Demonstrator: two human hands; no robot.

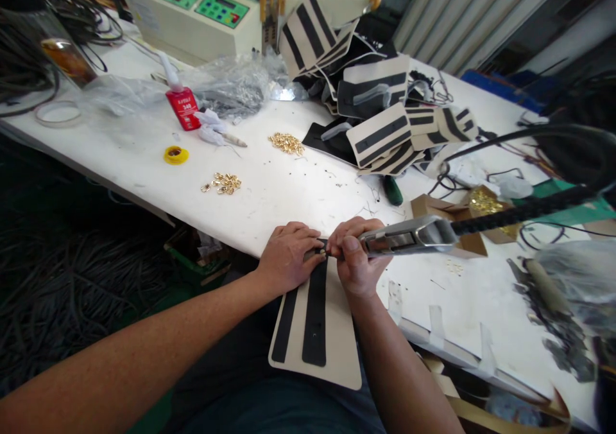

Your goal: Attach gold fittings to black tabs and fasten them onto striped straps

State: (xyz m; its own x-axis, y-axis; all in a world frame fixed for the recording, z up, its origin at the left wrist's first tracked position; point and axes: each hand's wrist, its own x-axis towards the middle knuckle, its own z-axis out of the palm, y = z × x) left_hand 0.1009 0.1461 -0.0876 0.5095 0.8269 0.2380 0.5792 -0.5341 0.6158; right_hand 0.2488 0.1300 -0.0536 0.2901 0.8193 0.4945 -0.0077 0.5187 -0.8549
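Observation:
A beige panel with dark stripes [339,331] lies over the table's front edge and reaches toward my lap. At its far end, my left hand [290,254] presses the panel down, fingers bent and close together. A small gold-coloured fitting [322,251] shows by those fingertips on the dark strip. My right hand [359,260] is wrapped round a silver corded electric screwdriver [409,235], held almost level. Its tip end is at the fitting, hidden by my right fingers. From its back runs a thick black ribbed cord [520,210].
Gold clasps lie in two piles, one nearer [224,183] and one farther [287,143]. Beyond are a yellow tape roll [176,155], a red glue bottle [183,108] and stacked striped panels [380,135]. A cardboard box [450,210] stands right, near a green-handled tool [393,191].

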